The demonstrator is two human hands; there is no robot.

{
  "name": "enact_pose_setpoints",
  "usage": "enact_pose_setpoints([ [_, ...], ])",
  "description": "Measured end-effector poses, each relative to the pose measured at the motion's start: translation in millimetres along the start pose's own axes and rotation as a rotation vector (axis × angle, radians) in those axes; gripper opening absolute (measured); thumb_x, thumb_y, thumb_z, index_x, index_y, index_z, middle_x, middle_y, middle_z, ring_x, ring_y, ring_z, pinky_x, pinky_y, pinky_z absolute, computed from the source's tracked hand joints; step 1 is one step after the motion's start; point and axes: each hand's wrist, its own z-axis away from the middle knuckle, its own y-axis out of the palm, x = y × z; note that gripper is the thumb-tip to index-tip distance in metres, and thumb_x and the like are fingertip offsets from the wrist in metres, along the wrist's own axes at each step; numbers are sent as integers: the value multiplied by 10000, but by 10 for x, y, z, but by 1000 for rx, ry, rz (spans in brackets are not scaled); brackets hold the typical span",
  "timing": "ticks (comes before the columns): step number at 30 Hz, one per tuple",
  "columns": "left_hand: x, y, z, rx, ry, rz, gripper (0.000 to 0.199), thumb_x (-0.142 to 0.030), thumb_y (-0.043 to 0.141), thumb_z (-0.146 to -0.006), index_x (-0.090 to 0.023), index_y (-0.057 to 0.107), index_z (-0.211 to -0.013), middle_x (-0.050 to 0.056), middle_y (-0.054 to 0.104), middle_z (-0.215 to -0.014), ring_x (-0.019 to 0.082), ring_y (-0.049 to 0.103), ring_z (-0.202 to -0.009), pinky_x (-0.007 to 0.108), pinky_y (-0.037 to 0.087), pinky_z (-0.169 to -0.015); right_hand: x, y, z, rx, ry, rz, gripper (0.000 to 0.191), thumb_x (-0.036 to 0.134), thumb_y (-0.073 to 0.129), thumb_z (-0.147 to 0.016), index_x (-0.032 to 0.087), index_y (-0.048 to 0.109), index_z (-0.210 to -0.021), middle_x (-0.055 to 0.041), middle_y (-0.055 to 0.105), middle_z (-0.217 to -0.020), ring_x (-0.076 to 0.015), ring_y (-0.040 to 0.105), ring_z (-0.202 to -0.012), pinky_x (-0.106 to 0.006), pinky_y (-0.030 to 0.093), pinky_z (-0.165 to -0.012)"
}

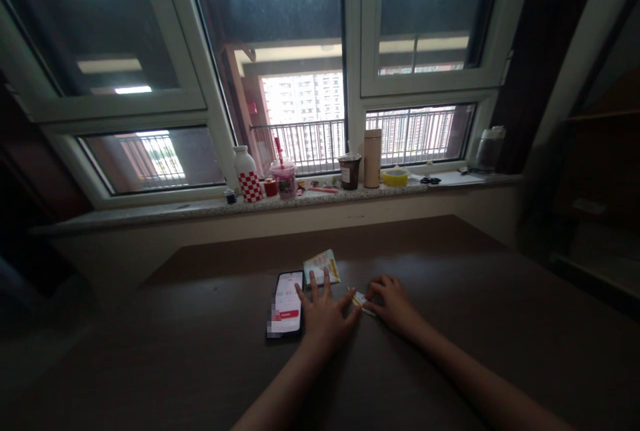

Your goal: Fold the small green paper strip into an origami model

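A small white, yellow and green printed packet (359, 299) is between my two hands, low over the brown table. My left hand (325, 314) has thumb and index finger at the packet's left end, while its other fingers are spread out. My right hand (395, 304) pinches the packet's right side with curled fingers. These fingers cover part of the packet. Just beyond my left fingertips lies a flat, squarish printed packet (323, 264), white with orange and green. A phone (287, 308) with a lit white screen and a red button lies left of my left hand.
Along the windowsill (200, 210) stand a red-and-white checked bottle (247, 176), a pink cup with a straw (283, 180), a dark drink cup (349, 172) and a beige flask (373, 159). A yellow tape roll (395, 178) and black scissors (431, 180) lie further right.
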Motion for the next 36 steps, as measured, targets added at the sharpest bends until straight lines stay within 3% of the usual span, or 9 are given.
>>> enact_pose_setpoints([
  [11,2,37,33,-12,18,18,507,-711,305,-830,-517,480,-1264,-17,302,-1523,417,85,-1410,726,-70,-1018,-4,18,57,-15,-16,-36,97,300,623,-822,240,684,-870,-59,590,-1119,-237,486,-1079,-352,379,-944],
  [15,9,35,31,-17,33,14,508,-695,331,-834,-492,490,-1272,0,301,-1523,409,118,-1405,728,-50,-1025,17,-2,60,-38,-20,-66,180,352,558,-868,232,692,-854,-67,606,-1107,-233,488,-1080,-356,379,-955],
  [20,30,64,34,-52,92,35,523,-674,340,-846,-477,434,-1322,26,334,-1505,380,175,-1397,725,-2,-1038,24,-20,66,-29,-21,-76,128,344,668,-779,236,708,-837,-59,607,-1115,-238,492,-1077,-355,380,-964],
  [28,21,120,58,-92,199,51,382,-579,469,-849,-544,500,-1229,-42,252,-1537,367,165,-1397,700,23,-1057,26,-17,81,-18,-12,-60,108,302,640,-791,224,683,-853,-66,599,-1126,-246,486,-1081,-365,383,-962],
  [36,23,126,59,-18,159,36,373,-593,428,-861,-546,506,-1223,-41,260,-1536,390,177,-1390,718,-28,-1035,50,1,95,-52,6,-95,54,258,667,-771,214,666,-804,-67,600,-1107,-241,492,-1083,-355,386,-955],
])
